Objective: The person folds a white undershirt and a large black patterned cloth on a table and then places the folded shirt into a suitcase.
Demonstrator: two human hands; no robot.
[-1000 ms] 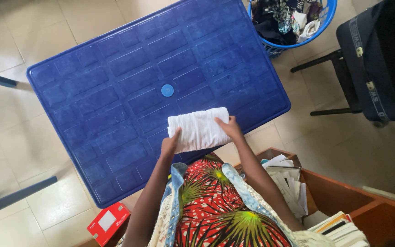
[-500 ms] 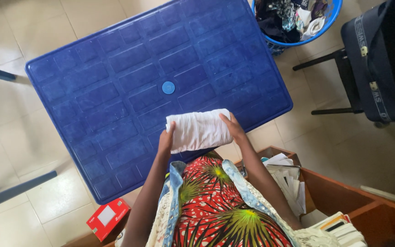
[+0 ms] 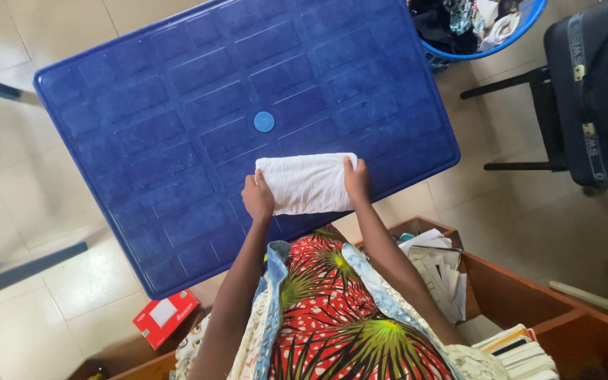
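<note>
White folded cloth lay on the blue table, near edge. Left hand gripped its left end; right hand gripped its right end.

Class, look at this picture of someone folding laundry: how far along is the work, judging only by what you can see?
Done: the white cloth already lies as a compact folded rectangle on the blue table. In hand: the left hand and right hand grip its two short ends. Left: the blue basket beyond the table's far corner holds a heap of mixed clothes, and no finished stack shows on the table.
</note>
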